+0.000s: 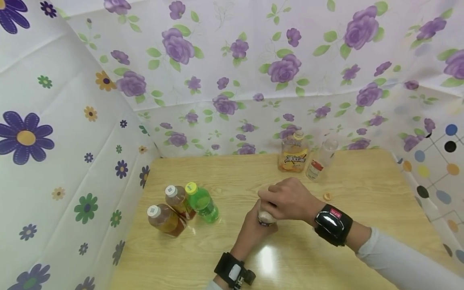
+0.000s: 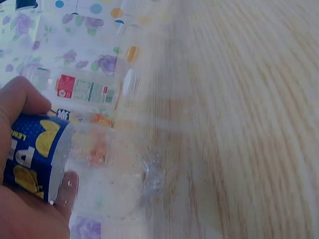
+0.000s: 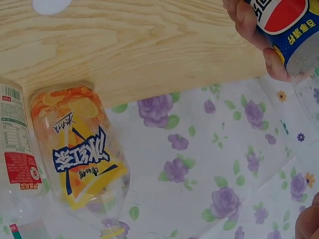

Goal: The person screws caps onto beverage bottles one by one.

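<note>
Our left grip [image 1: 253,227] grasps the blue bottle [image 2: 37,154] round its label, and our right grip [image 1: 290,198] clasps its top. We have it over the worktop [image 1: 373,181], right of a green bottle [image 1: 204,204] and two brown bottles [image 1: 167,222]; an orange bottle [image 1: 291,158] and a clear bottle [image 1: 320,163] stand behind, a cap [image 1: 327,196] near them.

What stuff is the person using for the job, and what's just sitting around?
Seems part of the job:
blue-labelled bottle
left hand, gripping it
right hand, round its top

Seems to be just sitting around:
two white-capped bottles
green bottle
yellow-labelled bottle
red-labelled bottle
small orange piece, maybe a cap
</note>
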### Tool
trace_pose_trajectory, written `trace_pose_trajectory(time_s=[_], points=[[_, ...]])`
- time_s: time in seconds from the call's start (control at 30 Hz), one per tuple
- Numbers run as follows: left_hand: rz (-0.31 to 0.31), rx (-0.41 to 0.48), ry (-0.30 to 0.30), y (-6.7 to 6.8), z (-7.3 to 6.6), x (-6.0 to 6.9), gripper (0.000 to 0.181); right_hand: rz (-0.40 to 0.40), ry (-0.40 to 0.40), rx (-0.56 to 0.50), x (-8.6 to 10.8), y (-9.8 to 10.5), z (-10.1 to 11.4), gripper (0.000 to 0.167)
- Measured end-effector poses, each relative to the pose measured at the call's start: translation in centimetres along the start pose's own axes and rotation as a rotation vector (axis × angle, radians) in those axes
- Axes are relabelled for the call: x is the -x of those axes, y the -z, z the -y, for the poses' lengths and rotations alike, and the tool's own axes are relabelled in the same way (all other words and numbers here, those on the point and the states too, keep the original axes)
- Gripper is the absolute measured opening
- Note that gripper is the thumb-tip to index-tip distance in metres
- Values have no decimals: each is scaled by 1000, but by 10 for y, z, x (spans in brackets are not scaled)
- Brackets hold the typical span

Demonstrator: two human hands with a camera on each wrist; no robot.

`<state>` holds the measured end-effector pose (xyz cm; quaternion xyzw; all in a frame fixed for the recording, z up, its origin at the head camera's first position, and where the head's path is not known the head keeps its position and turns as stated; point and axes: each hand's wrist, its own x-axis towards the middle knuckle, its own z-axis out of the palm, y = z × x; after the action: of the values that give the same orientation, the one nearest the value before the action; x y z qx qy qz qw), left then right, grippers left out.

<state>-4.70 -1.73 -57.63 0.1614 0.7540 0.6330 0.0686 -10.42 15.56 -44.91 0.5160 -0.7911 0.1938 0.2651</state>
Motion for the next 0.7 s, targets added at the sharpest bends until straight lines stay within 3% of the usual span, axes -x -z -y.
trace_pose_trajectory(time_s=[0.27,0.47,0.7], points=[[-72,-22,29,-8,1,-3,70,-20,-124,27,1,0,0,30],[-100,-4,49,-7,1,0,79,-43,-173,44,-1,-7,5,31],[-100,23,0,-2,3,3,82,-42,-211,22,-5,-13,13,33]])
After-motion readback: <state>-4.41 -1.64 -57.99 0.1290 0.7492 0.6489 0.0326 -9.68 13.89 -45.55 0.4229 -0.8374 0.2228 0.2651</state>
